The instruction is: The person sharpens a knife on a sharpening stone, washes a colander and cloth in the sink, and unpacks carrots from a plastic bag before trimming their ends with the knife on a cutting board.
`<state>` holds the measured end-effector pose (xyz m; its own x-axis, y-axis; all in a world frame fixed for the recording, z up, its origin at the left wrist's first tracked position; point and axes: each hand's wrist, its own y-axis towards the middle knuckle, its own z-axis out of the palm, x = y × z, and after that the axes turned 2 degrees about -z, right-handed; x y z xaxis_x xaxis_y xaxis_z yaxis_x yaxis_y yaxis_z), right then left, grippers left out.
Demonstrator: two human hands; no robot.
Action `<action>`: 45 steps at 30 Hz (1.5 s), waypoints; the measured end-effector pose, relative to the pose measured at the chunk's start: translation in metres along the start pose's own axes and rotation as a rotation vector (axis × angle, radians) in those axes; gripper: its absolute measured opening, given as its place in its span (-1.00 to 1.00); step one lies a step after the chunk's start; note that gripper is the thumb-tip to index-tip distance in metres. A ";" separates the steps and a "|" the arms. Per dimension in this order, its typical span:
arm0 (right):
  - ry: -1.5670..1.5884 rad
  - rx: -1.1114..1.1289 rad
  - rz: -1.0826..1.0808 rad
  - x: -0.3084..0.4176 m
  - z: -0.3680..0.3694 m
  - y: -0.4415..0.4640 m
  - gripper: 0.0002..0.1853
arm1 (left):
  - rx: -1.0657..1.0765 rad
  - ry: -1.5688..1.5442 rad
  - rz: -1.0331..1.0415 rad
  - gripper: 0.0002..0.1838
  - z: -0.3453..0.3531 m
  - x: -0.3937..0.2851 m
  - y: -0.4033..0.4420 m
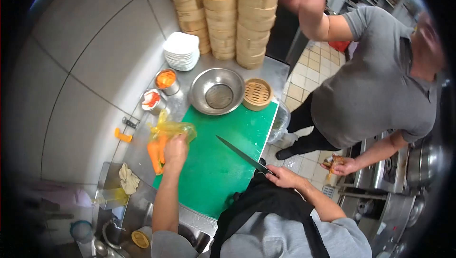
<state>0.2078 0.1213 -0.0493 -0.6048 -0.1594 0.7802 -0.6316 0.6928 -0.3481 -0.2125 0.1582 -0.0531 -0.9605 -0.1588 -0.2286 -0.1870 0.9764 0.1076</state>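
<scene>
My left hand (175,152) is closed on a yellow plastic bag (183,128) at the left edge of the green cutting board (211,172). Orange carrots (155,156) lie beside that hand, partly under the bag. My right hand (283,177) grips the handle of a kitchen knife (239,153) at the board's right edge. Its long blade points up and left over the board, apart from the carrots. A perforated metal colander (200,95) sits at the board's far end, next to a small bamboo steamer (257,93) with a slatted base.
Tall stacks of bamboo steamers (254,34) and white plates (181,44) stand at the back. Metal containers (172,87) with orange and red pieces line the wall near an orange peeler (123,135). A sink (199,237) is at lower left. A co-worker (370,87) stands close on the right, one arm raised.
</scene>
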 end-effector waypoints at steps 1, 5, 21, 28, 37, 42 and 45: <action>-0.014 0.027 0.033 0.009 -0.004 0.000 -0.68 | 0.060 0.095 -0.073 -0.85 -0.011 -0.013 0.004; -0.007 0.008 0.035 0.007 -0.001 0.000 -0.71 | 0.075 0.169 -0.060 -0.82 -0.001 -0.008 0.014; -0.005 0.034 0.111 0.011 0.001 -0.002 -0.75 | 0.266 0.010 -0.166 -0.72 -0.017 -0.022 0.015; -0.050 0.000 -0.004 0.005 0.003 0.002 -0.76 | 0.213 -0.638 -0.050 -0.71 -0.012 0.017 0.012; 0.013 0.034 0.064 0.008 0.004 -0.001 -0.76 | 0.109 -0.313 -0.130 -0.75 -0.034 -0.004 -0.003; 0.016 0.034 0.058 0.005 0.005 -0.001 -0.77 | 0.296 -0.083 0.056 -0.74 -0.022 0.014 0.001; 0.025 0.020 0.035 -0.002 0.011 0.000 -0.79 | 0.523 -0.162 -0.031 -0.66 -0.068 -0.024 0.001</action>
<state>0.2042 0.1137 -0.0564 -0.6148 -0.1178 0.7798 -0.6198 0.6837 -0.3853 -0.2039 0.1532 0.0182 -0.9043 -0.2043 -0.3750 -0.0475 0.9208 -0.3871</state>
